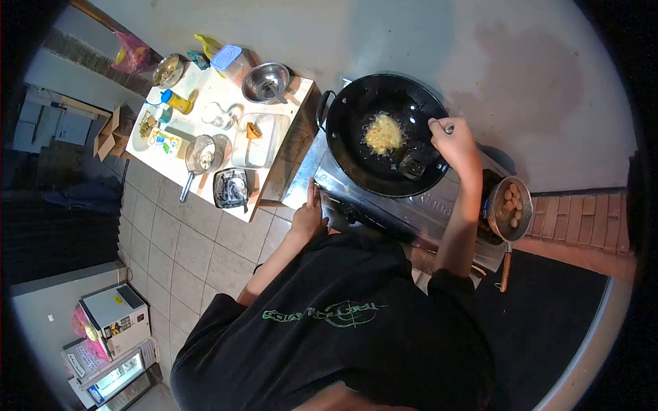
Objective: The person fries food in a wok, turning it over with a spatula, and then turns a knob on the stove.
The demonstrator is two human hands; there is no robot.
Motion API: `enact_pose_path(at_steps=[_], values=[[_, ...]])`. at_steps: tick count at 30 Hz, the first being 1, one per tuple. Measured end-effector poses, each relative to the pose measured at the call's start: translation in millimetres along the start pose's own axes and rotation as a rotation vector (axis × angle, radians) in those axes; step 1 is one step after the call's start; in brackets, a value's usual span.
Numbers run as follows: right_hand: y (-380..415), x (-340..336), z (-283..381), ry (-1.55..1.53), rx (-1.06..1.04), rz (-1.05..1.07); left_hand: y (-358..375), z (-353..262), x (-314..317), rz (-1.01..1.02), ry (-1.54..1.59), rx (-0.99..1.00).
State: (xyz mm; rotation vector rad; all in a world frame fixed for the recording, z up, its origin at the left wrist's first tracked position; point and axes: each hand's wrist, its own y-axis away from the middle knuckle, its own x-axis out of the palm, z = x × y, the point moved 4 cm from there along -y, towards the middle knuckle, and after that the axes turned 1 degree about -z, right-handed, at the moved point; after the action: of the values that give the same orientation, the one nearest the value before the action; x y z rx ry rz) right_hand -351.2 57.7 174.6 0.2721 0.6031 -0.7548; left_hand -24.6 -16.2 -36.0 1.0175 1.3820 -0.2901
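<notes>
My right hand (454, 145) is closed around the handle of a spatula. The dark flat blade of the spatula (415, 164) sits low in a black wok (353, 154) on the gas stove (329, 179). In the wok, a yellow frying piece of food (384, 134) lies in bubbling oil, apart from the blade. My left hand (310, 214) is at the near left edge of the stove, with fingers stretched out and nothing visible in them.
Right of the wok, a wooden-handled pan (526, 218) holds several brown round pieces on another burner. At left, a table (233, 216) carries a steel bowl (255, 83), a plastic container (275, 154), a strainer (200, 145) and a black tray (221, 198).
</notes>
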Motion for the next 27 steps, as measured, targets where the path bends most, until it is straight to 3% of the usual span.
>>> enact_pose_path(at_steps=[2,5,8,10,17,20,27], values=[[-0.5,1.6,1.4,0.048,0.021,0.055,-1.7,1.3,2.5,-0.002,-0.017,0.0],[3.3,-1.8,7.9,-0.029,0.007,-0.042,0.3,-0.1,-2.0,0.023,-0.019,-0.007],[3.5,-6.9,10.3,0.089,-0.039,-0.097,1.0,-0.5,-2.6,-0.02,0.006,0.005],[3.3,-3.3,9.3,0.114,0.019,0.051,1.6,-2.3,-5.8,-0.004,0.006,-0.001],[-0.6,-9.6,-1.9,0.091,-0.074,0.065,5.1,-4.4,-12.2,-0.028,-0.013,0.029],[4.4,-8.6,1.1,0.211,-0.082,-0.03,3.8,-4.2,-13.2,0.05,0.013,-0.012],[0.4,-8.8,7.7,0.183,-0.099,0.034,2.3,-3.2,-9.6,0.034,-0.012,-0.005]])
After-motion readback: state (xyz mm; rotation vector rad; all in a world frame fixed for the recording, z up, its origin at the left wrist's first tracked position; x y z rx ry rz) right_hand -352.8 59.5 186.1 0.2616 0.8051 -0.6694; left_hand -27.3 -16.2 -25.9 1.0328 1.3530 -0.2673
